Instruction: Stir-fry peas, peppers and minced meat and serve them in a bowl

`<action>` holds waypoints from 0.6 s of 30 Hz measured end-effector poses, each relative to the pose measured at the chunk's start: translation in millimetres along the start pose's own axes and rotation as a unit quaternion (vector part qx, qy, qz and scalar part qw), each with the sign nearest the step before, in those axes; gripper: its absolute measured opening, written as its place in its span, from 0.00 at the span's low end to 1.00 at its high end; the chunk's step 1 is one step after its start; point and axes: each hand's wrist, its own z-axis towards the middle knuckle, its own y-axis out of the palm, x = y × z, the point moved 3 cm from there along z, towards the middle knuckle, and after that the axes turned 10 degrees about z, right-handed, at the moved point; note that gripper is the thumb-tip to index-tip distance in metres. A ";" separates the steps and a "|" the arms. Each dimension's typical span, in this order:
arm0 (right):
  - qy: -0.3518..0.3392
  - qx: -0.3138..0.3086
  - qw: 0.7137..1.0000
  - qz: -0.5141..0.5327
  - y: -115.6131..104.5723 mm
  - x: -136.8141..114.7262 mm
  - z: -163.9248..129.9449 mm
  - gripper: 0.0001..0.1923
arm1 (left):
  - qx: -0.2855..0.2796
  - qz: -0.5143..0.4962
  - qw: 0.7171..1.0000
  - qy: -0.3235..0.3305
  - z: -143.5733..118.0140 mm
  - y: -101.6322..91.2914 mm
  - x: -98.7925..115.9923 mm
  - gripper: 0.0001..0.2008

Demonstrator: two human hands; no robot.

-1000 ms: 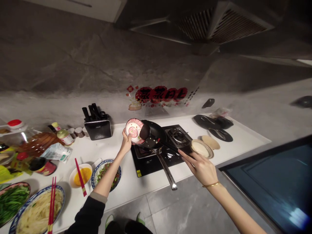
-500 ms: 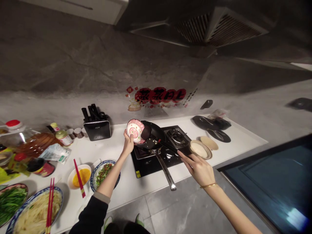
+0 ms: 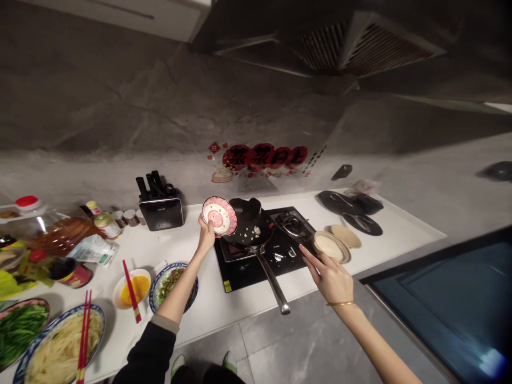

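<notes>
My left hand (image 3: 206, 238) holds a small pink patterned dish (image 3: 219, 216), tilted on edge over the left rim of a black wok (image 3: 245, 221). The wok sits on the left burner of a black gas stove (image 3: 244, 269), with a few pale chopped bits (image 3: 253, 232) lying in it. Its long metal handle (image 3: 274, 282) points toward me. My right hand (image 3: 330, 277) reaches in from the right, closed on the thin dark handle of a spatula, whose head (image 3: 255, 204) rises at the wok's far rim. The spatula handle is hard to see against the stove.
On the white counter to the left are a knife block (image 3: 160, 207), a bowl of beaten egg (image 3: 138, 288) with red chopsticks across it, a plate of chopped peppers (image 3: 170, 282), a plate of pale shreds (image 3: 56, 341), greens (image 3: 18, 328) and an oil bottle (image 3: 60, 234). Beige bowls (image 3: 331, 245) and black lids (image 3: 348, 202) lie to the right of the stove.
The spatula head has left the pink dish and moved to the wok's far side. Pale bits now lie in the wok. The dish has shifted slightly left and is clear of the spatula.
</notes>
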 end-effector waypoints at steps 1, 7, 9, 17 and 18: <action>0.020 -0.009 1.000 0.021 1.3 -2.3 -0.9 0.19 | 0.006 -0.012 1.000 -0.003 0.6 -8.0 -2.9 0.28; 0.157 -0.154 0.968 0.122 9.5 12.4 -1.7 0.24 | 0.079 -0.031 0.986 -0.141 10.1 -103.6 -51.4 0.22; 0.160 -0.199 0.961 0.103 10.3 22.5 7.8 0.23 | 0.112 -0.019 0.975 -0.190 11.2 -139.5 -70.6 0.19; 0.165 -0.335 0.927 0.032 32.1 -2.6 58.3 0.20 | 0.165 -0.028 0.944 -0.283 16.1 -197.7 -131.5 0.16; 0.179 -0.332 0.925 0.045 36.7 -7.5 58.3 0.20 | 0.168 -0.030 0.941 -0.292 17.8 -199.4 -137.7 0.16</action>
